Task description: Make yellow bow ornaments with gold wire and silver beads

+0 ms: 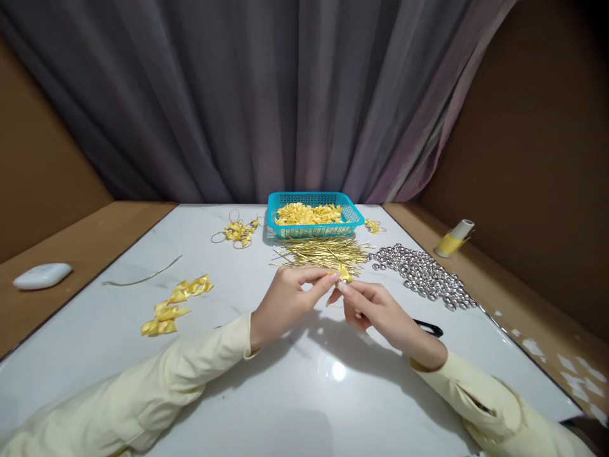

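Observation:
My left hand (290,298) and my right hand (373,308) meet above the middle of the white table (304,387), fingertips pinched together on a small yellow ribbon bow (343,273). Something small and silvery sits under the bow at my right fingertips; I cannot tell what it is. Just beyond my hands lies a pile of thin gold wire ties (326,251). Behind it stands a teal basket (351,214) filled with yellow bows. A heap of silver bells (423,274) lies to the right.
Several yellow bows (174,306) lie at the left, more with gold loops (239,231) near the basket. A loose gold string (143,278), a white device (42,275) at far left, a yellow-white tube (454,238) at right, black scissor handles (429,328).

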A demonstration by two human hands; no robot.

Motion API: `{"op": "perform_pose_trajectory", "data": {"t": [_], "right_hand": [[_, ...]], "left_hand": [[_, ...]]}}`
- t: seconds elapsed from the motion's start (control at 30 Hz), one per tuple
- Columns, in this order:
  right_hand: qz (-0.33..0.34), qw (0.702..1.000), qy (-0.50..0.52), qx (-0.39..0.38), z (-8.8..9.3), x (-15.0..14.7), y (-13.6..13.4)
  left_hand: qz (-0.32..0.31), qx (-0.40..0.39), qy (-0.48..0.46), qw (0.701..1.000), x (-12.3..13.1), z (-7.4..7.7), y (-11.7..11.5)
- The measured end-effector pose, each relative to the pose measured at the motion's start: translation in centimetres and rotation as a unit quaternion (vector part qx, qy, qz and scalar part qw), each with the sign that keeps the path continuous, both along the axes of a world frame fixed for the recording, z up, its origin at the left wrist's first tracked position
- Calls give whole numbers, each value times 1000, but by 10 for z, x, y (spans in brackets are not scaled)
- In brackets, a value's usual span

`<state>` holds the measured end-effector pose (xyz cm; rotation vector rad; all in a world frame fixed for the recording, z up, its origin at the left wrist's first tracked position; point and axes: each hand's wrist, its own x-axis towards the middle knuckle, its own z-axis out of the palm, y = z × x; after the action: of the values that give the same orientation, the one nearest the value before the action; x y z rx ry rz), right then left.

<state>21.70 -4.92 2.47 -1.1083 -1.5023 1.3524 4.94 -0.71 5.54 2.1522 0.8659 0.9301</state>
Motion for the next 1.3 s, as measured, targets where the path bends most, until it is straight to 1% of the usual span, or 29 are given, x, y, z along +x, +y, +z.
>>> {"op": "perform_pose_trajectory", "data": {"t": [0.07, 0.13, 0.23, 0.33, 0.5, 0.63, 0.67, 0.8, 0.93, 1.0, 1.13, 1.3], "right_hand": [[1, 1000, 27, -9, -1, -2, 0], [4, 999, 42, -12, -2, -2, 0], [19, 999, 41, -7, -2, -2, 0], [25, 999, 26, 7, -1, -2, -1], [5, 998, -34, 43, -3, -3, -1], [-42, 995, -67, 53, -8, -3, 2], [-42, 995, -78, 52, -9, -3, 3], [9, 986, -157, 48, -12, -5, 4], [31, 973, -204, 104, -16, -9, 1], [38, 970, -211, 116, -18, -9, -1], [50, 970, -215, 104, -17, -6, -2], [41, 984, -166, 46, -14, 0, 1]], "left_hand": [[-16, -30, 10, 999, 0, 2, -1], [-16, -65, 6, 998, 0, 4, -1], [-27, -105, -17, 994, 1, 5, -2], [-31, -119, -39, 992, 2, 4, -4], [19, -157, -68, 985, 2, 5, -6], [55, -146, -79, 985, 0, 9, -4], [57, -144, -77, 985, 0, 9, -4], [55, -135, -67, 987, 0, 12, -4], [49, -131, -63, 988, 0, 14, -5], [48, -132, -68, 988, 0, 14, -5], [55, -133, -69, 987, 0, 15, -3], [72, -146, -73, 984, 0, 19, -3]]}}
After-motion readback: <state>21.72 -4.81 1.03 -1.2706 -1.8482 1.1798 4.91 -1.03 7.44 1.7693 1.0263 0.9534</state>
